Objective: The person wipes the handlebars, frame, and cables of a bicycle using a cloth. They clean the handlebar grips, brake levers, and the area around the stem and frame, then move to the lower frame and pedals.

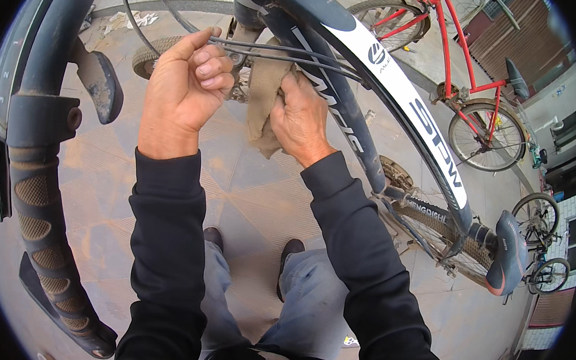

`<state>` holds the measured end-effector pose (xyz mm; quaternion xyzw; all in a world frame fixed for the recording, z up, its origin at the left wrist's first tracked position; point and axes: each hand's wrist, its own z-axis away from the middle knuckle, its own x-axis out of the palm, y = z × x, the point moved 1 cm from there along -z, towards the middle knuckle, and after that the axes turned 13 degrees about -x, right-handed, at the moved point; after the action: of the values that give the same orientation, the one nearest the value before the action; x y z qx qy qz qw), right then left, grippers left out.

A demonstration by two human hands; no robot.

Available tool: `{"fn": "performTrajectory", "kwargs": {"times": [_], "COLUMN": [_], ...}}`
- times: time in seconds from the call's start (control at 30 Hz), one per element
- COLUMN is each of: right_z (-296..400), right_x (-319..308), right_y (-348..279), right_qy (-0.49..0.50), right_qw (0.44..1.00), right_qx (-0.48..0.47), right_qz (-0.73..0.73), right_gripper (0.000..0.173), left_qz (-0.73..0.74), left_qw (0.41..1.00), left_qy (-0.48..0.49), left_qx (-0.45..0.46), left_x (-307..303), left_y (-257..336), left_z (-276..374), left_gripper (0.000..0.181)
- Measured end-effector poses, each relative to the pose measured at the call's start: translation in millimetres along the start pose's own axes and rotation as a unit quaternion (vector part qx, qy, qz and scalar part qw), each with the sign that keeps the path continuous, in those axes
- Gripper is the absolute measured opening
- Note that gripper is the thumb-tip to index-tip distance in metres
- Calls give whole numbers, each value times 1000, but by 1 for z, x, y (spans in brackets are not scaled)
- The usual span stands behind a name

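Observation:
A black and white bicycle frame (402, 87) slants across the view before me, its white top tube bearing lettering. Black cable housings (298, 54) run from the handlebar side to the frame. My left hand (186, 80) is curled with its palm toward me, thumb and forefinger pinching a cable housing. In my right hand (303, 112) is a tan rag (266, 94), bunched in the fingers beside the down tube (321, 76). The rag drapes over the cables and hangs below them. Its upper end partly covers the area near the fork.
A handlebar grip (43, 221) with a brake lever (97, 86) and numbered shifter (10, 72) curves along the left. The saddle (508, 255) is at right. Beyond stand a red bicycle (471, 72) and more bicycles (536, 220). Dusty paving tiles (247, 187) lie below.

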<state>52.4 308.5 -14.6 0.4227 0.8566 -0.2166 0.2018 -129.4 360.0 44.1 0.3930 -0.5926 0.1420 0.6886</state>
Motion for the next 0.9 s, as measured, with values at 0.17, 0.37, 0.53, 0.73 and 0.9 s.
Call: {"fn": "performTrajectory", "kwargs": {"times": [0.17,0.37,0.53,0.73,0.9], "right_z": [-34,-49,3,-23,-52], "right_x": [3,9,4,5,15], "right_y": [-18,-20,-8,-24,-28], "right_qy": [-27,-86,-77,-14,-82], "right_qw": [991,974,976,985,965], "right_qx": [-116,-120,48,-84,-105], "right_qz": [55,174,197,149,225], "right_gripper": [11,8,26,28,32], "left_qz": [-56,-71,-67,-64,-64], "left_qw": [997,995,994,992,995], "left_qy": [44,67,82,107,80], "left_qx": [21,19,13,22,21], "left_x": [14,12,16,14,9], "left_y": [-13,-21,-19,-18,-18], "left_z": [37,39,40,40,37], "left_gripper": [24,21,20,18,19]}}
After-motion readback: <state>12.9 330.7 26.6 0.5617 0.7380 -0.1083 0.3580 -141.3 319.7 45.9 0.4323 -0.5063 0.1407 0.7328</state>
